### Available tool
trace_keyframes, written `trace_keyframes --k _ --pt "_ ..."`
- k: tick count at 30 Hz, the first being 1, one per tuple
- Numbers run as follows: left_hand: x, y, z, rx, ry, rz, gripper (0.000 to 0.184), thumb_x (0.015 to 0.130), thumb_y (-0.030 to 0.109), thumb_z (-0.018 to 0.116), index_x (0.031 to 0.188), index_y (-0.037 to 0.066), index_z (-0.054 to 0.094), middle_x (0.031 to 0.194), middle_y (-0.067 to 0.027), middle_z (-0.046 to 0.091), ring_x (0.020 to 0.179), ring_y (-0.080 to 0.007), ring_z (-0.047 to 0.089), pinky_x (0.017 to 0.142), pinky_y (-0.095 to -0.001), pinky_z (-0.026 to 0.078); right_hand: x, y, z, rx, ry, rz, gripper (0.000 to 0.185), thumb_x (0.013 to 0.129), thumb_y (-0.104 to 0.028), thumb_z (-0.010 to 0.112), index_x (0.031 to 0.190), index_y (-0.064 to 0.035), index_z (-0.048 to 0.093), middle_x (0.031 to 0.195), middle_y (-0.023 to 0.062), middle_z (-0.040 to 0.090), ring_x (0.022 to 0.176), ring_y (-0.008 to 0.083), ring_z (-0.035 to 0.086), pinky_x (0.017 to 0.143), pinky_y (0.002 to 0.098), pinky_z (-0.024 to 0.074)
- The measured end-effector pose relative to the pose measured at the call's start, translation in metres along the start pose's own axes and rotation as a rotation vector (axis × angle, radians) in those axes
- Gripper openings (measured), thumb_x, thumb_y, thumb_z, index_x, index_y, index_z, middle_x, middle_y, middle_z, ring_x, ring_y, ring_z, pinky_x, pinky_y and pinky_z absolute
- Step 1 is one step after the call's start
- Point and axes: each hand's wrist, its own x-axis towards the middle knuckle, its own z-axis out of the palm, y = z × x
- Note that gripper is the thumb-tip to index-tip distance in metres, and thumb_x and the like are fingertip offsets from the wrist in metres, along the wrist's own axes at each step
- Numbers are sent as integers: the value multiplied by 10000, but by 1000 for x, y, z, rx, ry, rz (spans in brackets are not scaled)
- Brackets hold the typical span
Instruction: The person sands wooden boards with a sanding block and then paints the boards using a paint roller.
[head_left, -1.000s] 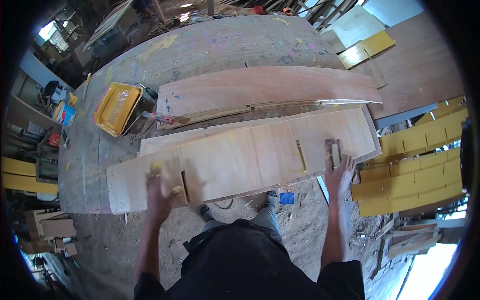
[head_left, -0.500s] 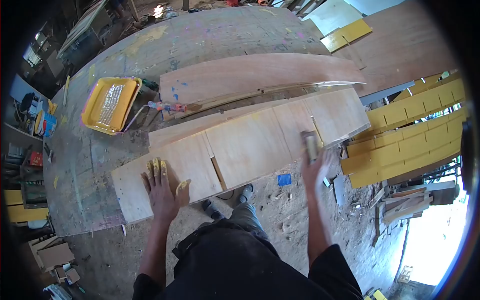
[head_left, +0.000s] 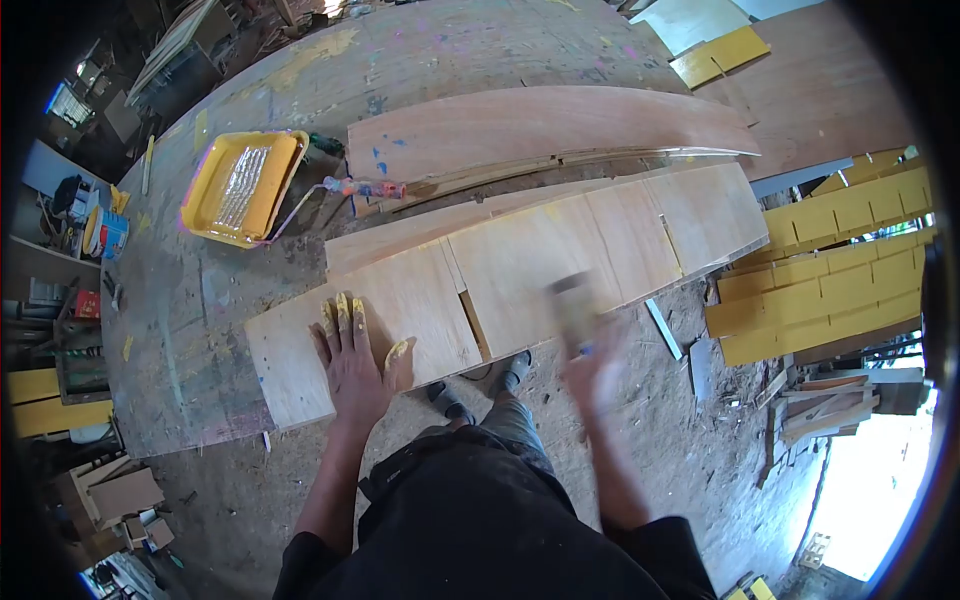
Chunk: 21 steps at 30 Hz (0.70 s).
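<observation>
A long pale plywood board, with a narrow open slot near its middle and another toward the right end, lies along the near edge of the table. My left hand rests flat on its left part, fingers spread and yellow paint on the fingertips. Over the lower edge of the board, right of the middle slot, my right hand is closed around a flat brush. Motion blurs this hand and the brush, so contact with the wood cannot be told.
Beyond the board lie another pale plywood piece and a curved reddish panel. A yellow paint tray and a roller are at the left on the paint-stained table. Yellow slotted boards stand at the right.
My right hand and the brush have swept left and toward me, away from the right-hand slot. My left hand stays flat on the board. The whole view has shifted slightly.
</observation>
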Motion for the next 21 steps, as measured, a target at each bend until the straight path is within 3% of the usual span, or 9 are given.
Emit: trace_keyframes --k 2,5,9,12,14,16,19,20,21 --pt "1 -1 0 2 1 -2 872 982 465 621 1580 -61 265 1652 -262 276 1558 -460 165 1263 -603 58 -19 -68 -5 114 -114 -66 498 811 -276 819 1166 12 623 1261 256 602 1175 473 559 1092 591 413" --pt "1 0 -3 17 7 7 866 982 476 618 1568 -67 284 1643 -265 291 1556 -455 174 1266 -599 63 -10 -58 -4 274 -131 -233 493 802 -254 818 1161 15 613 1089 236 603 1014 465 563 928 608 455" --pt "-2 -6 1 -9 42 29 870 957 469 647 1530 -104 329 1621 -282 320 1545 -478 188 1258 -626 61 64 61 -23 -172 195 57 408 835 -148 808 1134 37 601 1006 231 603 944 424 569 785 533 488" --pt "-2 -9 -2 -41 51 22 794 990 411 630 1560 -43 316 1641 -250 302 1559 -444 177 1267 -599 66 45 13 -12 34 -43 166 418 852 -202 788 1156 23 609 1051 231 610 983 423 581 853 530 491" --pt "-6 -21 1 -196 57 17 744 995 357 633 1564 -18 333 1645 -228 307 1561 -431 184 1267 -599 60 11 -70 0 155 -24 -186 438 845 -218 783 1174 14 610 1095 226 615 1017 425 593 891 508 503" --pt "-11 -38 0 -149 93 -50 748 991 349 641 1570 -10 331 1648 -217 309 1558 -428 197 1267 -595 62 -1 -123 -8 374 -306 -333 487 821 -196 796 1216 14 604 1150 220 607 1062 432 592 931 519 499" --pt "-33 -85 -1 -38 128 -257 765 984 341 656 1576 -11 323 1648 -224 306 1558 -425 201 1265 -591 51 30 -57 -2 134 -132 -396 536 830 -237 787 1272 -2 596 1174 203 614 1045 445 589 941 570 484" --pt "-41 -102 -2 24 138 -393 779 981 342 663 1578 -19 317 1645 -242 301 1560 -426 192 1264 -591 39 39 -4 8 112 -77 -149 537 843 -239 779 1276 7 578 1147 215 610 1048 448 583 944 561 482" --pt "-49 -114 -4 23 143 -398 779 981 342 663 1578 -19 317 1645 -242 301 1560 -426 192 1264 -591 39 52 40 4 -48 -21 -90 527 835 -223 792 1252 16 577 1118 216 609 1031 446 588 911 547 492"
